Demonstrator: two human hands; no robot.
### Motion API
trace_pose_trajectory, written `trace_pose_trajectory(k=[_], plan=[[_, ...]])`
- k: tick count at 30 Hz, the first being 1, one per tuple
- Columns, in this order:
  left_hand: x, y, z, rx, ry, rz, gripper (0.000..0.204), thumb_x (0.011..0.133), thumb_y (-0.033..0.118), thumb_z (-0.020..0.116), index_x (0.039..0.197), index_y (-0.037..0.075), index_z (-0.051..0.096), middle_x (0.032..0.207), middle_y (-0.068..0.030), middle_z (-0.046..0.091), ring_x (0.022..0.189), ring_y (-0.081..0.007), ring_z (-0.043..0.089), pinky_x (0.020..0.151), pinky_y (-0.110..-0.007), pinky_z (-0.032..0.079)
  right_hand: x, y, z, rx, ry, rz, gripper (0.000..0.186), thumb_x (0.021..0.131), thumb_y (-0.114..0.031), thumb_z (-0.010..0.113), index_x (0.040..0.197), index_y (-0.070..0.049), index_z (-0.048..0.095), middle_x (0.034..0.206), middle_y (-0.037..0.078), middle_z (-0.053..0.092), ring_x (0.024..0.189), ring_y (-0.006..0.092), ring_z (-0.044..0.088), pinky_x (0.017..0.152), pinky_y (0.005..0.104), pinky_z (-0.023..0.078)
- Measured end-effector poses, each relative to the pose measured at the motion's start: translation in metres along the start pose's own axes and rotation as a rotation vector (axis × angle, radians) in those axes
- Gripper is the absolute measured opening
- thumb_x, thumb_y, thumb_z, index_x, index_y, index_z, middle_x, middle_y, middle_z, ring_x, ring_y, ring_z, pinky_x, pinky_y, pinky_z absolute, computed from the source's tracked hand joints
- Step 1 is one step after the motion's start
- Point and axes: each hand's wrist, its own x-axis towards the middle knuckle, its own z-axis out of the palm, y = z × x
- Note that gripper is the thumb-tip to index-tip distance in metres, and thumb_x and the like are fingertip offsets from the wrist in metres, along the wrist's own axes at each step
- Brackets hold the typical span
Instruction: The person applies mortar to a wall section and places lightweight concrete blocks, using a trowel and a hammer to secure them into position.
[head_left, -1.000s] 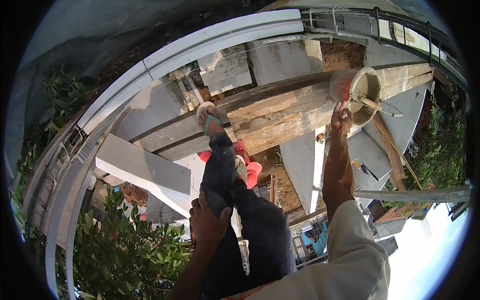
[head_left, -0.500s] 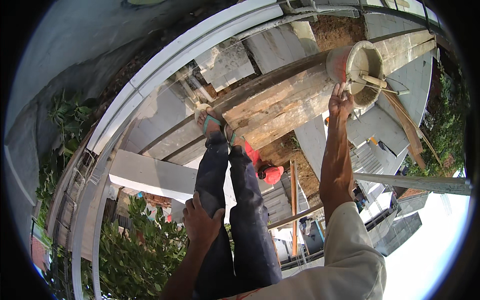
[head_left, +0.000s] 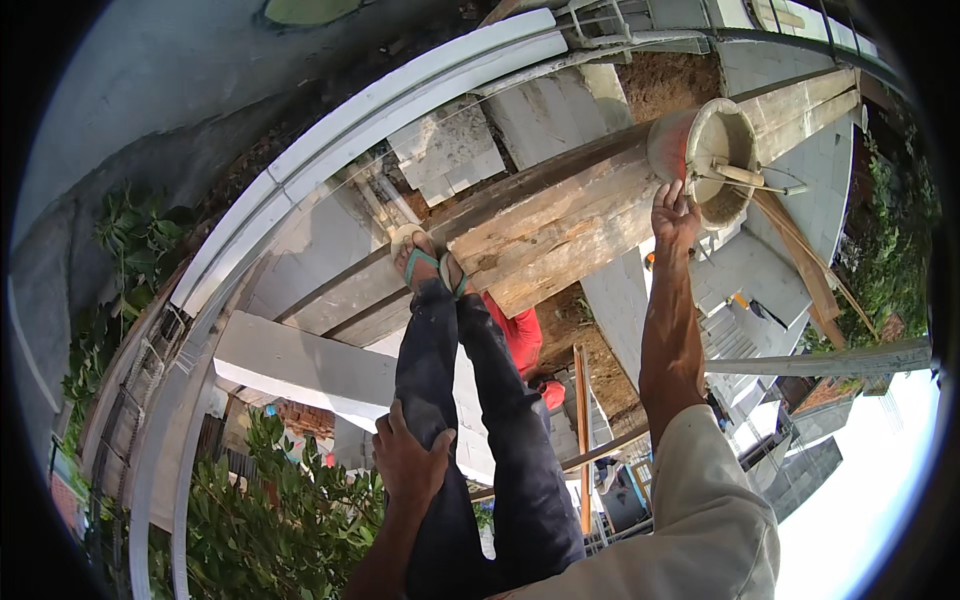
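Right hand (head_left: 677, 215): round grey-red bucket (head_left: 672, 148) at fingertips, likely steadied; pinch unclear. Left hand (head_left: 412, 458): spread on dark cloth trousers (head_left: 425, 370), probably bracing.

The right hand (head_left: 676, 215) is too small to read: gripping or merely touching the bucket (head_left: 672, 140) cannot be told. What the wooden handle (head_left: 740, 175) joins is unclear. The left hand's (head_left: 412, 458) palm is hidden against the left thigh (head_left: 432, 375); the left forearm (head_left: 395, 550) runs off the near edge. Planks (head_left: 560, 230) partly hide a co-worker in red (head_left: 523, 335).
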Motion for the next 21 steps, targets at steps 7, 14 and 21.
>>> trace_pose_trajectory(k=[7,14,21], plan=[[-0.017,-0.007,-0.026,-0.118,0.090,0.085,0.098,0.076,0.035,0.092,0.155,0.001,0.044,0.138,-0.0251,0.053,0.130,-0.0470,0.053,0.111,-0.058,0.045,0.032,-0.032,0.007,0.087,0.246,0.201,0.033,0.103,-0.032,0.056,0.113,-0.001,0.060,0.093,0.010,0.070,0.068,0.0226,0.062,0.070,0.0411,0.058],[0.002,-0.027,-0.041,0.063,0.076,0.054,0.103,0.074,0.033,0.091,0.158,0.000,0.039,0.143,-0.0264,0.050,0.136,-0.0491,0.049,0.115,-0.060,0.041,0.021,-0.020,0.007,-0.105,0.037,0.169,0.023,0.103,-0.026,0.045,0.106,-0.011,0.062,0.072,0.001,0.059,0.049,0.0144,0.046,0.057,0.0352,0.045],[0.028,-0.072,-0.047,0.011,0.077,0.126,0.100,0.072,0.031,0.092,0.154,0.001,0.045,0.146,-0.0274,0.051,0.137,-0.0484,0.051,0.115,-0.057,0.043,0.022,-0.012,0.022,-0.172,0.032,0.100,0.019,0.098,-0.020,0.049,0.101,-0.008,0.064,0.071,0.004,0.065,0.042,0.0130,0.032,0.049,0.0316,0.035]])
